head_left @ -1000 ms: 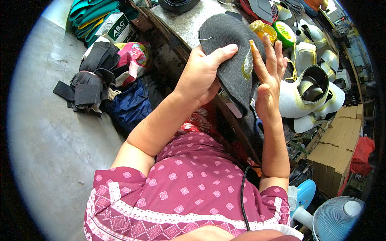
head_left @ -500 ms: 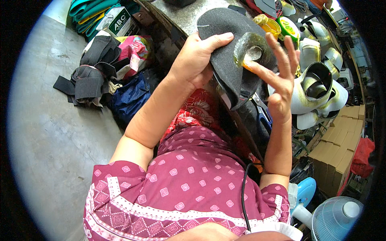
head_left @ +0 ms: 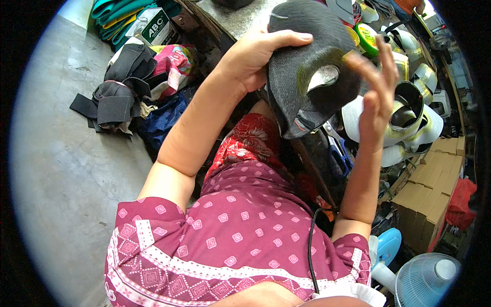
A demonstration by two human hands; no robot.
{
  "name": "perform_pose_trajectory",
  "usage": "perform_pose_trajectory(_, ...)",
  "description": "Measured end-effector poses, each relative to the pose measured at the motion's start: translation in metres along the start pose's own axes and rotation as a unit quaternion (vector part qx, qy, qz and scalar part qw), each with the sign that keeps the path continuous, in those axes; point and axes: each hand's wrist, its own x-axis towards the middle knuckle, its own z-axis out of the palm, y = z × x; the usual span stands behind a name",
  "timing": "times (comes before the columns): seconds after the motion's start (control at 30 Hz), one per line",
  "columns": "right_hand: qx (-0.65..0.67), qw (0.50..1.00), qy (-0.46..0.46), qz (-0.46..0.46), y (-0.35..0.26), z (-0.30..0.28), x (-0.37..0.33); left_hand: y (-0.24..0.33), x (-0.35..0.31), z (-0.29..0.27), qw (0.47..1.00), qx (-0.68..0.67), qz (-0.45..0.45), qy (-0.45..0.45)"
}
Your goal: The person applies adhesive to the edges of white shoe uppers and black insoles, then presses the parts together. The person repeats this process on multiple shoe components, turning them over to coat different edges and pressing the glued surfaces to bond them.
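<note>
My left hand (head_left: 255, 57) is closed on the left edge of a black curved fabric piece (head_left: 312, 48), its thumb lying on top. The piece is bent, with an opening near its middle and a shiny, yellowish wet smear around that opening. Holding nothing, my right hand (head_left: 377, 87) is by the right side of the piece with its fingers apart. Motion blurs those fingers, and I cannot tell whether a fingertip touches the fabric. Partly hidden behind the piece is a green-and-white tub (head_left: 365, 38).
Blue-handled scissors (head_left: 337, 151) lie under my right wrist. White curved shells (head_left: 404, 120) crowd the bench to the right, beside a cardboard stack (head_left: 428, 181). A bundle of dark fabric strips (head_left: 120, 89) is on the left, and a fan (head_left: 427, 281) stands at lower right.
The black piece has tilted and shifted slightly right and up in my left hand. My right hand has moved right and up, its index finger leaving the opening's lower edge.
</note>
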Motion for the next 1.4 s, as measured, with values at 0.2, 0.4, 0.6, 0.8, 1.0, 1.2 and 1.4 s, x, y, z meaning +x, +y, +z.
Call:
perform_pose_trajectory(0.2,0.375,0.877,-0.068,0.292,0.009,-0.014,0.017,0.009,0.016,0.003,0.988,0.053,0.054,-0.134)
perform_pose_trajectory(0.4,0.489,0.816,0.088,0.296,0.022,-0.024,0.026,0.000,-0.008,-0.024,0.939,0.205,0.265,-0.080)
perform_pose_trajectory(0.6,0.488,0.809,0.096,0.315,0.024,-0.006,0.033,-0.027,-0.029,-0.032,0.902,0.343,0.234,0.120)
perform_pose_trajectory(0.8,0.088,0.958,-0.077,0.262,0.063,-0.019,0.040,0.012,-0.056,-0.047,0.814,0.432,0.347,0.175)
perform_pose_trajectory(1.0,-0.275,0.937,-0.202,0.068,0.106,-0.013,0.047,0.024,-0.066,-0.046,0.914,0.320,0.225,0.107)
perform_pose_trajectory(1.2,-0.346,0.898,-0.267,0.053,0.109,-0.001,0.041,0.020,-0.062,-0.039,0.955,0.228,0.180,0.054)
perform_pose_trajectory(1.4,-0.321,0.929,-0.175,0.061,0.111,-0.003,0.039,0.014,-0.058,-0.037,0.980,0.142,0.133,0.040)
